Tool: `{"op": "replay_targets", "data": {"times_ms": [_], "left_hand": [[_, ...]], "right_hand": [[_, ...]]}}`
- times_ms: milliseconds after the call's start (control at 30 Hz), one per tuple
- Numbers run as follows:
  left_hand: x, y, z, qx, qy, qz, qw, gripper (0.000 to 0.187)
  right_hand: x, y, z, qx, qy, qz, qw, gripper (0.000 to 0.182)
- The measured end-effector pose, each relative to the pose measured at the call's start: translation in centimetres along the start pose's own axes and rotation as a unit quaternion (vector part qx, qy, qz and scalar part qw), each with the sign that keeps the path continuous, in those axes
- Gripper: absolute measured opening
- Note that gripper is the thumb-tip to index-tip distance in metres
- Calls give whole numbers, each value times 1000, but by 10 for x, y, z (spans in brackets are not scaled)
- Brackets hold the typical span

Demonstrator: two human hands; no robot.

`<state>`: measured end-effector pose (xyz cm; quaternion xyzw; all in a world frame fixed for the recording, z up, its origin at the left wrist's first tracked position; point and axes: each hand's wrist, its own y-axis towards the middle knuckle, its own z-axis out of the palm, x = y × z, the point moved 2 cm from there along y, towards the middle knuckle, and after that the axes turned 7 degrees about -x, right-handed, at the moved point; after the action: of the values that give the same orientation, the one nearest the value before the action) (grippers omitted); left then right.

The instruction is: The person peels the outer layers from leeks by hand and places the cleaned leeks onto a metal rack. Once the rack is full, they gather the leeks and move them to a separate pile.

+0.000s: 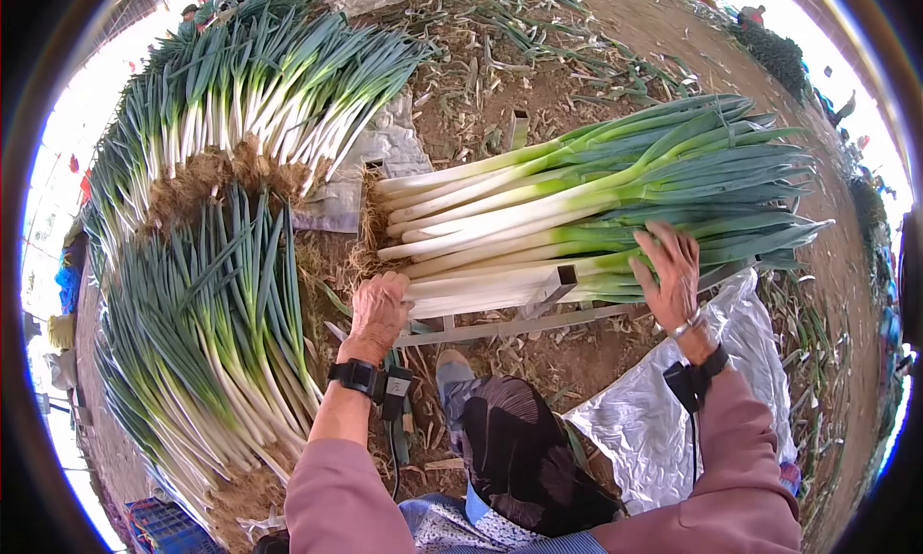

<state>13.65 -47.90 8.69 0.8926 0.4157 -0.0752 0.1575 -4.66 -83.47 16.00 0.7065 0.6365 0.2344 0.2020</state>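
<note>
A thick bundle of long green onions (519, 208) lies across a metal frame (519, 323), roots to the left and green leaves to the right. At the root end, my left hand (381, 309) has its fingers curled against the lowest white stalks; what the fingertips grip, if anything, is hidden. My right hand (670, 270) rests on the green part near the frame's right side, its fingers spread apart. Upright posts of the frame stand at the near and far sides of the bundle.
Large heaps of green onions (202, 323) fill the left side. A silvery sheet (644, 419) lies on the ground at the lower right, another (385, 150) behind the frame's left end. Leaf scraps litter the soil. A shoe (452, 369) shows below the frame.
</note>
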Motion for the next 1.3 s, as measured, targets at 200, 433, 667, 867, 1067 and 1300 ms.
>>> {"op": "replay_targets", "data": {"times_ms": [200, 433, 667, 867, 1067, 1300], "left_hand": [[-3, 2, -4, 26, 4, -27, 999, 22], [-6, -3, -1, 13, -9, -20, 1000, 25], [-8, -9, -7, -61, -54, -53, 995, 71], [-8, 3, -8, 70, 56, -43, 995, 72], [-10, 7, -10, 91, 40, -65, 993, 70], [-3, 0, -4, 72, 10, -57, 996, 68]], "right_hand": [[10, 70, 64, -20, -19, -135, 991, 33], [7, 75, 67, 25, 0, -196, 980, 23], [-12, 36, 57, 130, 181, -112, 968, 21], [-15, 51, 58, 220, 201, -111, 948, 20], [-12, 53, 56, 251, 121, -150, 949, 20], [-20, 48, 51, 193, 151, -107, 963, 20]]}}
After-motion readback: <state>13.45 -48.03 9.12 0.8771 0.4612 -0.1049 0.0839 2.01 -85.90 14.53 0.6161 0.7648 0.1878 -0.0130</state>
